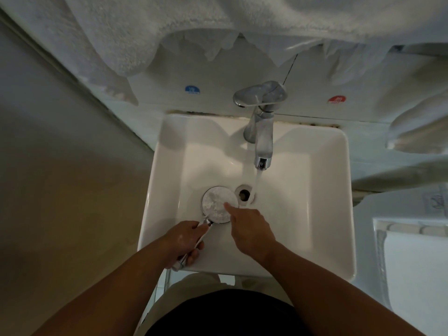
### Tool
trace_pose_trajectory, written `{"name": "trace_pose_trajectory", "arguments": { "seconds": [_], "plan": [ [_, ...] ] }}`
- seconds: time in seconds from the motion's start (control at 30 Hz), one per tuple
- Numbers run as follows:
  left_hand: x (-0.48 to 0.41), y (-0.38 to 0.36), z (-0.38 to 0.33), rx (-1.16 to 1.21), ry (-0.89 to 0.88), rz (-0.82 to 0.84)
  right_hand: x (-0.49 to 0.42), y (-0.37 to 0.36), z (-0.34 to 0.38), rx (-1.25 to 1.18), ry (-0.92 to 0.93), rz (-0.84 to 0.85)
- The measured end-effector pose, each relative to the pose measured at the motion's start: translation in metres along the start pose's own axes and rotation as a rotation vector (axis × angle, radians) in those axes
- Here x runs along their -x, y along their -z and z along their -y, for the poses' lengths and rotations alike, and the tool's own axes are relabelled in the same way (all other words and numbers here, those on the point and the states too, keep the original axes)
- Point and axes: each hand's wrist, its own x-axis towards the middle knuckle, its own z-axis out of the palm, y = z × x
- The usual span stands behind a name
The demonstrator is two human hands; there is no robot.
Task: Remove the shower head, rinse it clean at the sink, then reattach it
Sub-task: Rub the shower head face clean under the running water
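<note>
The round chrome shower head [215,201] lies face up over the white sink [169,166], its face covered in white foam. My left hand [185,241] grips its handle near the sink's front edge. My right hand [249,229] reaches in from the right, with the index finger stretched out and its tip touching the soapy face. The chrome faucet [263,132] stands at the back and a stream of water runs from its spout down beside the drain [243,194], just right of the shower head.
White towels [145,27] hang above the sink across the top. Blue [192,89] and red [337,99] stickers mark the wall either side of the faucet lever. A toilet [417,263] stands at the right; a plain wall is at the left.
</note>
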Motion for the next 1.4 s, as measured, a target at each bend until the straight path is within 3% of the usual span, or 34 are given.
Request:
{"name": "trace_pose_trajectory", "arguments": {
  "seconds": [0.1,0.2,0.33,0.43,0.57,0.9,1.03,1.17,1.3,1.4],
  "plan": [
    [-0.002,0.0,0.001,-0.013,-0.008,0.0,-0.009,0.009,-0.009,-0.02,-0.055,-0.072],
    [-0.003,0.0,0.002,-0.017,-0.009,-0.005,0.002,0.002,0.003,0.019,0.009,0.016],
    [-0.002,-0.001,0.001,-0.017,-0.009,0.001,-0.009,0.01,-0.008,-0.019,-0.05,-0.07],
    [-0.001,0.0,0.001,-0.026,-0.01,-0.008,0.0,0.004,0.0,0.035,0.01,0.034],
    [0.001,-0.001,0.0,-0.014,-0.013,-0.004,-0.006,0.009,-0.009,-0.025,-0.068,-0.038],
    [0.002,-0.002,-0.001,-0.017,-0.014,-0.008,-0.001,0.002,-0.002,0.017,0.044,0.043],
    [0.001,-0.002,0.0,-0.013,-0.027,0.004,-0.006,0.007,-0.014,-0.015,-0.032,-0.06],
    [0.001,-0.001,-0.001,-0.01,-0.016,0.002,-0.003,0.0,-0.005,-0.014,0.044,0.028],
    [0.002,-0.003,-0.002,0.004,-0.017,0.006,-0.014,0.007,-0.014,-0.058,-0.045,-0.073],
    [0.0,-0.002,-0.001,0.008,-0.008,0.005,-0.004,-0.003,-0.005,-0.048,0.037,0.033]
  ]
}}
